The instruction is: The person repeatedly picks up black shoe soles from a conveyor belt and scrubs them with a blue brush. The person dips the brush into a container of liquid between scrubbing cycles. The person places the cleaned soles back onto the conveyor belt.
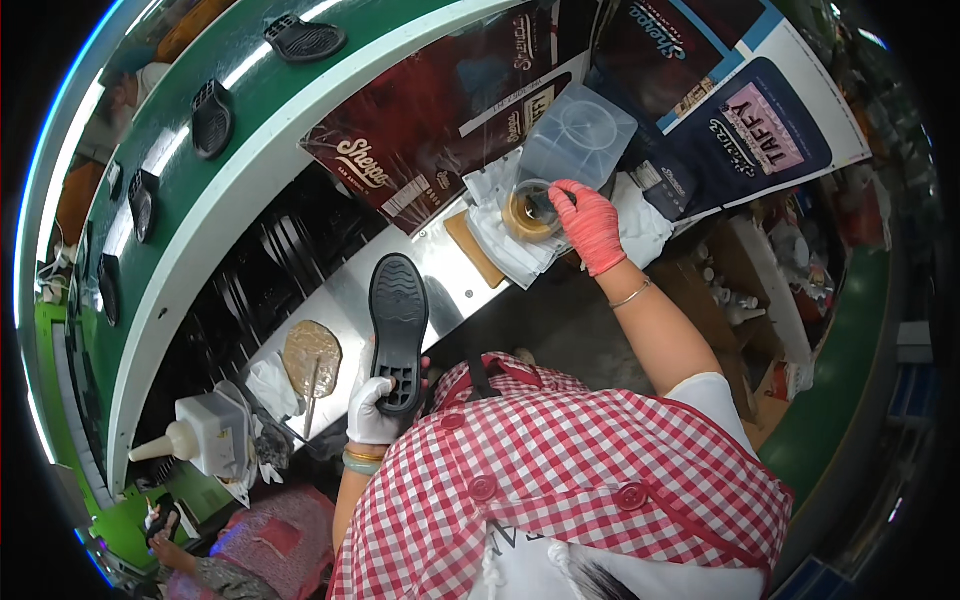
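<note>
In a white glove, my left hand (372, 415) grips the heel end of a black shoe sole (398, 295). The sole stands toe-end away from me, with wavy tread and square hollows at the heel showing. My right hand (592, 230), in a pinkish-red glove, is closed at the rim of a clear round cup (527, 229) with yellow-brown contents. Something dark shows between its fingertips, too small to name. Just behind the cup is a translucent plastic box (580, 135).
A metal bench (445, 260) carries a tan pad (473, 250) and a brown round lid-like piece with a stick (312, 358). A white nozzle bottle (205, 440) stands at left. Black soles (212, 120) lie along the green conveyor (180, 75). Another person (270, 545) sits lower left.
</note>
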Available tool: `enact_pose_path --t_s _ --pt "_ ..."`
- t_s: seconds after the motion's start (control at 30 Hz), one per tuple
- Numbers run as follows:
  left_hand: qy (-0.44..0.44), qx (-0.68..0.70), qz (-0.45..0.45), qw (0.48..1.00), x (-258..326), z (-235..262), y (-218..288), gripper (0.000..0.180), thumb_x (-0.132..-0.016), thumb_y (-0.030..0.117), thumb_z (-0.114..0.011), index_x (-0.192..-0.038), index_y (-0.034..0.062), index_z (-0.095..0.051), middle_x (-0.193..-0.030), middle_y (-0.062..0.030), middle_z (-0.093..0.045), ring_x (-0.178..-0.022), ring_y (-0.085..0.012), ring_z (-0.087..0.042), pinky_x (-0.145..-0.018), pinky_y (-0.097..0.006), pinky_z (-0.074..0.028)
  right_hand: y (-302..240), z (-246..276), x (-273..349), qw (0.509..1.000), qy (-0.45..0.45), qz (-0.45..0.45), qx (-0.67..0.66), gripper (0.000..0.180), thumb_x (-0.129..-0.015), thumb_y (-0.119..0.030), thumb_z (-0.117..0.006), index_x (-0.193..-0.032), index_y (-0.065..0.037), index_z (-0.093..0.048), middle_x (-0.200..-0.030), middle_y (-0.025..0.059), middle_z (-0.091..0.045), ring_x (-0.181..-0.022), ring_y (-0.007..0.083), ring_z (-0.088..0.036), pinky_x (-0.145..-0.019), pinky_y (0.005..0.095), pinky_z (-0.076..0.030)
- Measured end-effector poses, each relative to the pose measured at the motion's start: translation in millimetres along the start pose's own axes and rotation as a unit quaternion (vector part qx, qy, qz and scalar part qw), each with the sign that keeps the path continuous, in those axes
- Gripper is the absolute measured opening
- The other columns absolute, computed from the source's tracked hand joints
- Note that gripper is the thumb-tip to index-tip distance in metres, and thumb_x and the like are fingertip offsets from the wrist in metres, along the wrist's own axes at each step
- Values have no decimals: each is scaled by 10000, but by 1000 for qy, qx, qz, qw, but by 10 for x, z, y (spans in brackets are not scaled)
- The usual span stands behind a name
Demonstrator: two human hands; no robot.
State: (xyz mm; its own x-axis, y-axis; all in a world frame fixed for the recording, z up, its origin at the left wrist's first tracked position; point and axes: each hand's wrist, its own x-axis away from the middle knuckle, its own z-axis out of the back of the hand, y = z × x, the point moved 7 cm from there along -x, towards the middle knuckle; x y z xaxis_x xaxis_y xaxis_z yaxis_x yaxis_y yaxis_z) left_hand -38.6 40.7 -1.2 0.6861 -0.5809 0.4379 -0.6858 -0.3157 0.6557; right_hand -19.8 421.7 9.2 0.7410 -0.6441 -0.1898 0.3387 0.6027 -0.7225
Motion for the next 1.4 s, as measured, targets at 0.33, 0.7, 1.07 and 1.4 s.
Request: enact_pose_path --t_s 0.33,0.7,1.07,1.4 --pt "-22 149 47 988 -260 -160 -504 545 -932 282 -444 -1433 165 -265 -1300 -157 -482 -1049 -344 -575 -838 -441 -519 311 -81 -20 988 -98 -53 -111 274 -856 -243 -654 -1017 -21 -663 -813 42 -648 -716 82 -567 -650 236 -477" --pt "-26 164 38 985 -356 -242 -534 545 -901 182 -428 -1424 143 -281 -1336 -171 -449 -1091 -380 -557 -837 -395 -527 340 -87 67 951 -108 -114 -265 264 -859 -213 -654 -1032 -14 -657 -885 35 -661 -705 77 -560 -654 218 -468" --pt "8 187 -17 982 -320 -43 -488 639 -918 564 -371 -1421 180 -286 -1314 -172 -463 -1065 -382 -566 -742 -445 -541 -157 -251 527 815 -181 -222 -504 207 -921 -213 -564 -997 -31 -626 -767 20 -620 -566 52 -568 -451 158 -393" --pt "-60 278 -29 958 -161 -360 -278 723 -854 669 -391 -1378 178 -319 -1264 -205 -467 -1055 -406 -553 -757 -468 -544 -1384 -345 989 829 -242 -159 -479 229 -932 -213 -544 -1029 -22 -622 -845 34 -646 -622 80 -617 -512 168 -443"
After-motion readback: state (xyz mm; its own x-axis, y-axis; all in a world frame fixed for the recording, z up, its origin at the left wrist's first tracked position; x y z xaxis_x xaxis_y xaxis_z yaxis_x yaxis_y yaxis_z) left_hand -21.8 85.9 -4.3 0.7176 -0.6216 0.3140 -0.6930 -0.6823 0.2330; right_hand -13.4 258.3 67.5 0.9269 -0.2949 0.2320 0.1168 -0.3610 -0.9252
